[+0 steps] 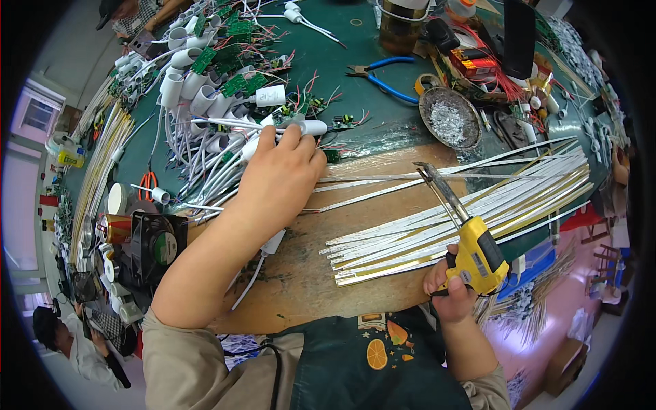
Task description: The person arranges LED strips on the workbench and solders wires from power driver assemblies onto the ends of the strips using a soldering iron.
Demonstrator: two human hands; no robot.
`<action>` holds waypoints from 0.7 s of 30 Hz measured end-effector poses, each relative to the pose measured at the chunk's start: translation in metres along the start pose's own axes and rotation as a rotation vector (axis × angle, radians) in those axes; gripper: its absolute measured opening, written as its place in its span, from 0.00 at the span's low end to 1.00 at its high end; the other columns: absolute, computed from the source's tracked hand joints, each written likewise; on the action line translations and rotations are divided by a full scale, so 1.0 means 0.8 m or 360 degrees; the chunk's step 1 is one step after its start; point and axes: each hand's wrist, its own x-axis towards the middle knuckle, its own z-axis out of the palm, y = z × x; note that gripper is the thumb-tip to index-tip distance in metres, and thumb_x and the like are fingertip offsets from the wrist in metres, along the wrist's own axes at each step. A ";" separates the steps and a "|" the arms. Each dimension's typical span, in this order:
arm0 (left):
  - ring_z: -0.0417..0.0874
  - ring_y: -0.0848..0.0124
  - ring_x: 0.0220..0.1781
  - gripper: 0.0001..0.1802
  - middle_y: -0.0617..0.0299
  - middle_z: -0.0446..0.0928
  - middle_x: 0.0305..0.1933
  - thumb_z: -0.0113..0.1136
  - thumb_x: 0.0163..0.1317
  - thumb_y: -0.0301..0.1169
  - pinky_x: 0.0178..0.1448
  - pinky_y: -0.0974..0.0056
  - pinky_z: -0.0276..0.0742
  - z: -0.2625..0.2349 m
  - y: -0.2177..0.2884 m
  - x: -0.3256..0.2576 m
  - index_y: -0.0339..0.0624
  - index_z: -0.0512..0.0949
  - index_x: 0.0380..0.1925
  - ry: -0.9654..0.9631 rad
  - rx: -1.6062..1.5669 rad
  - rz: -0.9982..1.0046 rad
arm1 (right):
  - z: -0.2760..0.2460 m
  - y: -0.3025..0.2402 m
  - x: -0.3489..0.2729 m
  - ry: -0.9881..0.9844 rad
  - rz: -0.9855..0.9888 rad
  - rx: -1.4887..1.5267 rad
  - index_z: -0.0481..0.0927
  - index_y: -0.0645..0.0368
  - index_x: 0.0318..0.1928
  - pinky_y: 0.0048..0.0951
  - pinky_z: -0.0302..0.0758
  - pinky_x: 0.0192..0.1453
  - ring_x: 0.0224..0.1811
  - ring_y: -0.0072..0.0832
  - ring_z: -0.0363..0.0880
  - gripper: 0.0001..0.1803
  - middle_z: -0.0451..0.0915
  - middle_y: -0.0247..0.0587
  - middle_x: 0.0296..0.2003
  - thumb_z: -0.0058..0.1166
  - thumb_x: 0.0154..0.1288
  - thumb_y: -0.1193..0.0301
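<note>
My left hand [281,176] reaches over a pile of white plastic tube housings [172,89] with white cables. Its fingers bend down over the near edge of the pile, closed around something; what is in them is hidden. A white tube [313,128] lies against the fingertips. My right hand [451,290] grips a yellow and black soldering gun [480,258] by its handle. The gun's long metal tip points up and left, above a bundle of narrow white and yellow LED strips [437,236]. Two strips run left from the bundle toward my left wrist.
Green circuit boards [240,83] with thin wires lie among the housings. Blue-handled pliers [391,80] and a round dish of silvery scraps [451,117] sit behind the strips. A black fan [160,247] and orange-handled scissors [147,184] are at left. A wooden board [301,290] covers the near tabletop.
</note>
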 end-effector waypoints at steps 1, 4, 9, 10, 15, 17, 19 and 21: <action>0.77 0.62 0.50 0.05 0.61 0.78 0.38 0.57 0.56 0.30 0.55 0.57 0.70 0.002 -0.001 0.000 0.45 0.80 0.31 -0.0003 -0.0001 -0.0003 | 0.000 0.000 0.000 -0.0002 0.0004 0.0000 0.64 0.66 0.64 0.29 0.73 0.29 0.24 0.25 0.72 0.34 0.71 0.35 0.26 0.61 0.66 0.60; 0.78 0.62 0.49 0.05 0.60 0.77 0.38 0.57 0.55 0.30 0.54 0.58 0.70 0.008 -0.008 0.001 0.44 0.80 0.31 -0.0036 -0.0059 -0.0012 | 0.000 0.000 -0.001 0.0006 0.0013 -0.0002 0.64 0.66 0.64 0.28 0.73 0.29 0.24 0.24 0.72 0.34 0.71 0.35 0.26 0.61 0.66 0.60; 0.79 0.63 0.43 0.09 0.59 0.76 0.38 0.58 0.50 0.29 0.47 0.60 0.71 -0.045 -0.009 -0.003 0.40 0.78 0.32 0.0359 -0.0246 0.0009 | 0.000 -0.003 0.002 0.0025 0.0085 0.0098 0.63 0.65 0.67 0.29 0.73 0.32 0.26 0.26 0.71 0.38 0.71 0.36 0.26 0.65 0.64 0.61; 0.79 0.63 0.43 0.09 0.59 0.75 0.37 0.58 0.49 0.29 0.46 0.59 0.71 -0.063 -0.003 -0.008 0.39 0.78 0.32 0.0421 -0.0221 -0.0001 | 0.000 -0.003 0.002 0.0037 0.0095 0.0098 0.63 0.65 0.67 0.29 0.73 0.32 0.26 0.26 0.71 0.38 0.71 0.36 0.26 0.65 0.64 0.61; 0.78 0.62 0.43 0.11 0.57 0.76 0.40 0.58 0.49 0.29 0.43 0.58 0.70 -0.096 0.035 -0.070 0.38 0.78 0.34 -0.0045 -0.0612 -0.0081 | 0.001 -0.003 0.003 0.0051 0.0034 0.0055 0.64 0.66 0.67 0.28 0.73 0.30 0.25 0.25 0.71 0.38 0.71 0.35 0.26 0.65 0.64 0.59; 0.78 0.62 0.43 0.13 0.56 0.77 0.42 0.58 0.49 0.29 0.43 0.58 0.70 -0.087 0.050 -0.095 0.37 0.79 0.35 -0.0354 -0.0688 -0.0082 | 0.003 -0.003 0.002 0.0041 0.0045 0.0057 0.64 0.67 0.67 0.28 0.73 0.30 0.25 0.25 0.71 0.38 0.71 0.36 0.26 0.65 0.64 0.59; 0.79 0.61 0.48 0.17 0.53 0.78 0.48 0.58 0.49 0.29 0.47 0.57 0.71 -0.072 0.064 -0.108 0.36 0.81 0.40 -0.0644 -0.0657 -0.0143 | 0.004 -0.003 0.002 0.0063 0.0009 -0.0057 0.64 0.65 0.64 0.27 0.72 0.26 0.22 0.24 0.70 0.36 0.70 0.34 0.24 0.62 0.64 0.57; 0.79 0.59 0.53 0.19 0.51 0.78 0.51 0.60 0.51 0.32 0.53 0.55 0.72 -0.062 0.076 -0.105 0.35 0.80 0.44 -0.0389 -0.0687 -0.0181 | 0.004 -0.001 0.003 0.0063 0.0018 -0.0052 0.64 0.65 0.64 0.27 0.72 0.27 0.22 0.25 0.71 0.36 0.70 0.35 0.25 0.62 0.64 0.57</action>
